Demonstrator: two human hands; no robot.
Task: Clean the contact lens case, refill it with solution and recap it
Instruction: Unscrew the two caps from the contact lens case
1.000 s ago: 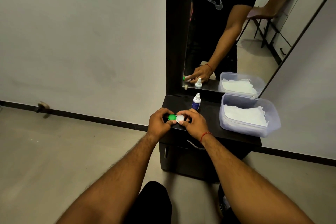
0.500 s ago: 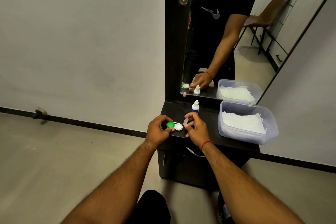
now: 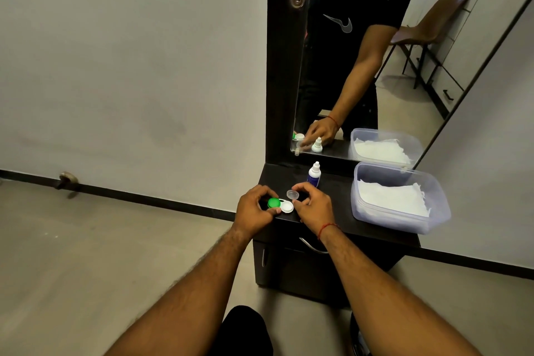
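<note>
Near the dresser (image 3: 338, 205) edge, left hand (image 3: 254, 211) holds case (image 3: 281, 205), right hand (image 3: 313, 208) cap (image 3: 291, 194).

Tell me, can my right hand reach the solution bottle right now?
Probably yes: the solution bottle stands just behind the right hand, nothing between them, though that hand pinches a clear cap.

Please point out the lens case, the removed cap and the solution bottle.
lens case (image 3: 273, 202): head view, on its green cap.
removed cap (image 3: 291, 194): head view, on its clear face.
solution bottle (image 3: 314, 175): head view, on its white shoulder.
</note>
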